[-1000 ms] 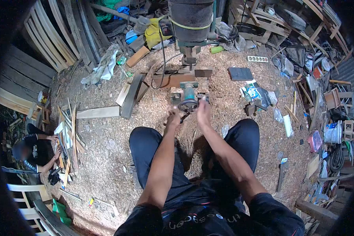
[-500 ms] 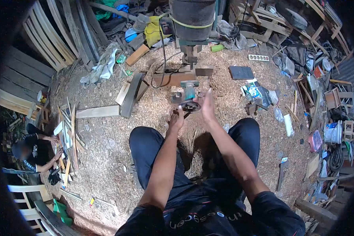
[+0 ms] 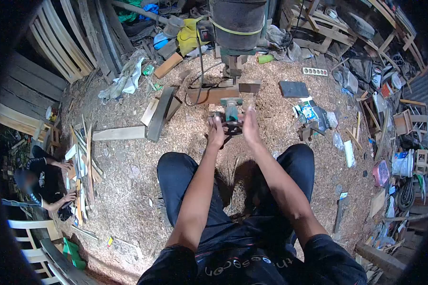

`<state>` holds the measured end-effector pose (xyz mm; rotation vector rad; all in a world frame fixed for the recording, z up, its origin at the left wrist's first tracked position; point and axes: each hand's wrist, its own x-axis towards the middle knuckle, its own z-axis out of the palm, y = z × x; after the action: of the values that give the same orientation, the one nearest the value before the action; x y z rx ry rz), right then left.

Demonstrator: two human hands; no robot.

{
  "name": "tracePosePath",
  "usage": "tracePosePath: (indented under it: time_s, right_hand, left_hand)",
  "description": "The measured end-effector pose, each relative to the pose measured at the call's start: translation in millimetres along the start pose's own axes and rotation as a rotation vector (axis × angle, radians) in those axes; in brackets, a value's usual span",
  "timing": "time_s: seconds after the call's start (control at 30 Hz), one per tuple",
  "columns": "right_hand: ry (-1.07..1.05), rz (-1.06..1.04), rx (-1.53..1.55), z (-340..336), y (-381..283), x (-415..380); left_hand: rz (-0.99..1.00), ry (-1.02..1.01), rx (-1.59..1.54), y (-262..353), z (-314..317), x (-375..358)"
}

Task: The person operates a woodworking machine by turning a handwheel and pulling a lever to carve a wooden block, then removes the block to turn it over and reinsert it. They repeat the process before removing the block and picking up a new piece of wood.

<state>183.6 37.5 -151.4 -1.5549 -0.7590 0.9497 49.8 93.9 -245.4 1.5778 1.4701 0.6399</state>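
A dark round handwheel [image 3: 232, 132] projects toward me from the green machine part [image 3: 231, 112] low on the floor. Curled at the wheel's left rim is my left hand [image 3: 216, 133], its fingers partly hidden from this angle. My right hand [image 3: 251, 129] lies along the right rim with fingers fairly straight and pointing away from me. Above the wheel stands the machine's dark cylindrical body [image 3: 238, 23] with a yellow band, and a metal bit holder [image 3: 233, 66] beneath it. Behind the wheel a brown wooden block [image 3: 214, 95] lies across the machine.
Wood shavings cover the floor. Boards [image 3: 160, 114] lie left of the machine; a dark slab [image 3: 293, 89] and a white power strip [image 3: 315, 71] lie right. A cable [image 3: 201, 66] hangs beside the machine. At far left another person [image 3: 40, 180] handles wood strips [image 3: 89, 164].
The handwheel has turned. My left hand has shifted up along its left rim, while my right hand stays by the right side. The other person's hands have moved slightly.
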Motion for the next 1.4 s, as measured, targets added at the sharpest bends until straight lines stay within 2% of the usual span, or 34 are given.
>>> tracePosePath:
  time_s: [0.03, 0.07, 0.1, 0.13, 0.17, 0.23, 0.27, 0.37, 0.4, 0.5, 0.53, 0.57, 0.6, 0.63, 0.67, 0.73, 0.77, 0.8, 0.83, 0.9, 0.93, 0.97, 1.03, 1.07, 1.17, 1.2, 1.3, 1.33, 1.37, 1.4]
  right_hand:
    - [0.011, 0.038, -0.06, -5, 25, 12]
    - [0.023, 0.076, -0.117, -12, 55, 27]
    - [0.034, 0.115, -0.174, -14, 70, 35]
    - [-0.027, 0.282, -0.116, -15, 72, 33]
    - [0.007, 0.247, -0.083, -8, 77, 28]
    - [0.069, 0.185, -0.033, 10, 96, 20]
    - [-0.024, 0.236, 0.214, 16, 131, 35]
    - [-0.006, 0.234, 0.002, 17, 52, 8]
    - [0.143, 0.179, -0.093, 26, 49, 4]
    - [-0.035, 0.059, -0.31, 19, 27, 9]
    - [0.049, -0.02, -0.271, 21, 49, 17]
    - [0.051, 0.017, -0.229, 16, 58, 25]
    - [0.055, 0.051, -0.183, 9, 65, 37]
    - [0.057, 0.081, -0.135, 5, 66, 44]
    - [0.202, 0.206, -0.126, 7, 39, 34]
    - [0.203, 0.262, -0.027, 9, 99, 62]
    - [0.204, 0.294, 0.02, 9, 123, 73]
    - [0.157, 0.384, 0.223, 17, 117, 71]
    - [0.184, 0.377, 0.266, 23, 106, 68]
    - [0.242, 0.379, 0.344, 28, 91, 58]
    - [0.253, 0.376, 0.282, 29, 85, 57]
    - [0.288, 0.312, 0.135, 32, 78, 53]
    - [0.339, 0.161, -0.158, 48, 23, 41]
    - [0.306, 0.098, -0.279, 50, 26, 42]
    - [0.353, -0.044, -0.364, 52, 49, 43]
    - [0.282, -0.09, -0.211, 46, 64, 48]
    - [0.21, 0.351, 0.352, 17, 65, 64]
    - [0.153, 0.438, 0.446, 8, 105, 78]
    - [0.187, 0.419, 0.443, 11, 110, 79]
    - [0.224, 0.407, 0.441, 18, 111, 75]
  left_hand:
    - [-0.041, -0.004, -0.037, -5, 2, 6]
    - [-0.048, -0.001, -0.101, 44, -21, -14]
    - [0.098, 0.089, -0.117, 52, -16, -17]
    - [0.041, 0.023, -0.125, 66, -20, -20]
    - [-0.017, -0.039, -0.136, 80, -24, -20]
    - [0.02, 0.096, -0.115, 38, 17, 13]
    - [0.043, 0.13, -0.101, 32, 22, 15]
    - [0.122, 0.158, -0.047, 47, 10, -2]
    - [0.046, 0.134, -0.177, 29, 15, 7]
    - [0.127, -0.019, -0.016, -51, 25, 47]
    - [0.03, 0.036, -0.124, -77, 46, 61]
    - [-0.06, 0.101, -0.238, -103, 66, 74]
    - [-0.055, 0.208, -0.12, -83, 61, 64]
    - [-0.054, 0.225, -0.083, -56, 48, 55]
    - [-0.053, 0.243, -0.046, -29, 35, 45]
    - [-0.061, 0.095, -0.134, 21, 9, 35]
    - [0.032, 0.206, -0.183, 13, 27, 42]
    - [-0.074, 0.185, -0.134, 38, 21, 35]
    - [-0.186, 0.162, -0.081, 63, 11, 26]
    - [-0.071, 0.289, -0.18, 62, 16, 25]
    - [-0.017, 0.348, -0.227, 55, 20, 23]
    - [-0.058, 0.317, -0.488, 34, 28, 29]
    - [-0.125, 0.262, -1.016, -37, 50, 56]
    - [-0.227, 0.25, -1.1, -50, 50, 61]
    - [-0.142, 0.31, -0.864, -56, 47, 58]
    - [-0.116, 0.388, -0.797, -53, 49, 56]
    - [-0.013, 0.354, -0.284, 19, 15, 44]
    - [0.122, 0.346, -0.261, 43, 11, 44]
    - [0.131, 0.358, -0.302, 75, 8, 35]
    - [0.122, 0.373, -0.156, 72, 15, 37]
